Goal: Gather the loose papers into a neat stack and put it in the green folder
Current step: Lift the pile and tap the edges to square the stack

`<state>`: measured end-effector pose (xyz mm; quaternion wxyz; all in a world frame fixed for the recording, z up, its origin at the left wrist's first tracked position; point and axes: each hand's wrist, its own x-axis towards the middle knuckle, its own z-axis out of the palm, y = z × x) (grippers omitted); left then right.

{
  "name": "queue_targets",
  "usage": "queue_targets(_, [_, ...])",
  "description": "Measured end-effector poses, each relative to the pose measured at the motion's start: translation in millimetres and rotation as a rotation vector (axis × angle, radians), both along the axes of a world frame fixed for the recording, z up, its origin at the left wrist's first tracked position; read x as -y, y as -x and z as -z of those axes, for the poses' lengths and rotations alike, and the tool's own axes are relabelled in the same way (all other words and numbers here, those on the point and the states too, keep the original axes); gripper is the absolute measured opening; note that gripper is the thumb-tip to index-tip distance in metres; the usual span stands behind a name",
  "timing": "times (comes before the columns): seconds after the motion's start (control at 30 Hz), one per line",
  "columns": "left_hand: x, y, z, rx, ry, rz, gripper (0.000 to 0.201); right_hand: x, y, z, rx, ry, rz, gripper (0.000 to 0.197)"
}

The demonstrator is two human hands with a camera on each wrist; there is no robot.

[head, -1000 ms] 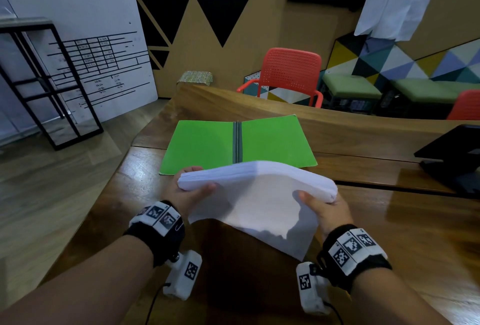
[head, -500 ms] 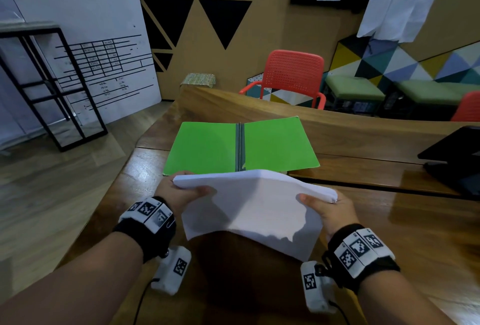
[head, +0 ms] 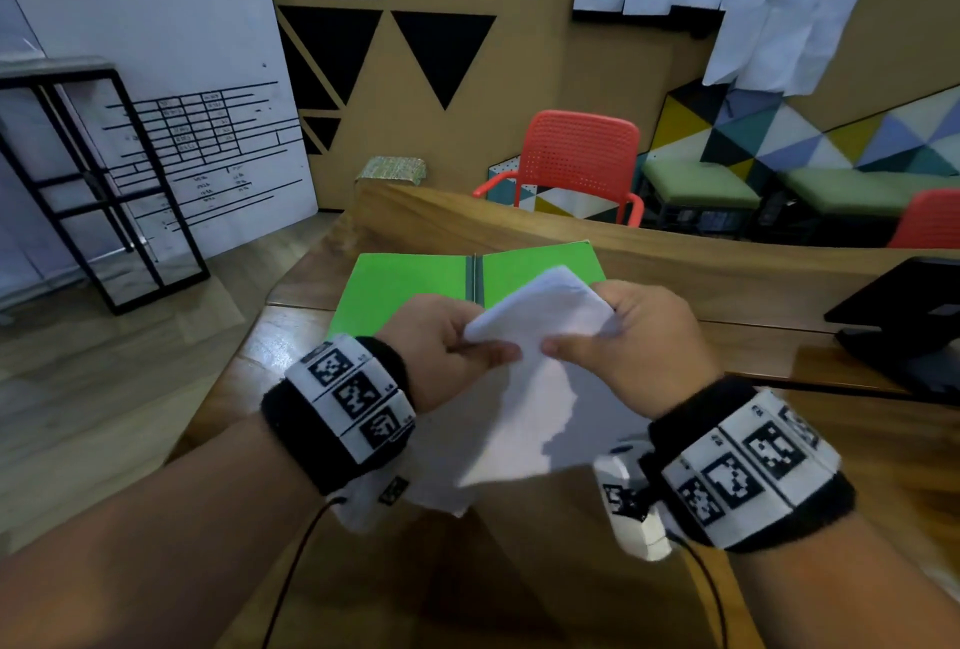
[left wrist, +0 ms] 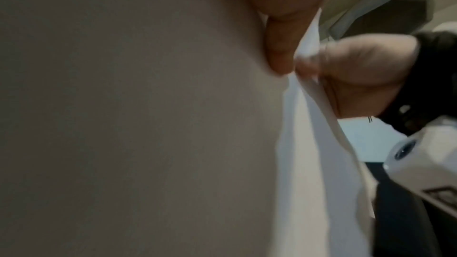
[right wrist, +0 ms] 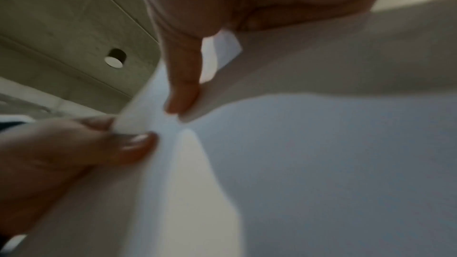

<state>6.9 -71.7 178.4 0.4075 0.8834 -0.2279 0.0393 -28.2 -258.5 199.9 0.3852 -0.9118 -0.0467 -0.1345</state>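
Standing at far left on the wood floor is a black metal frame (head: 98,191); right of it, the left hand (head: 441,347) pinches the left side of the papers (head: 535,373) between thumb and curled fingers, above the wooden table (head: 779,285). The sheets hang raised and bent, their upper corner overlapping the near edge of the open green folder (head: 410,285), which lies flat just beyond. Further right, the right hand (head: 634,342) grasps their right side, with a black laptop (head: 904,316) at the table's right edge.

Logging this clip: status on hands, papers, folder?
Left hand and right hand both pinch the papers, held upright above the table. Green folder open behind, bare. Nothing between.
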Motion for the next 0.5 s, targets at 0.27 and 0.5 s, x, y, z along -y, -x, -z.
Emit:
queue_targets(0.27, [-20, -3, 15, -0.174, 0.465, -0.255, 0.023, 38, -1, 32, -0.233, -0.834, 0.092, 0.034])
queue_targets(0.5, [-6, 1, 48, -0.287, 0.429, -0.420, 0.025, -11, 2, 62, -0.027, -0.912, 0.233, 0.022])
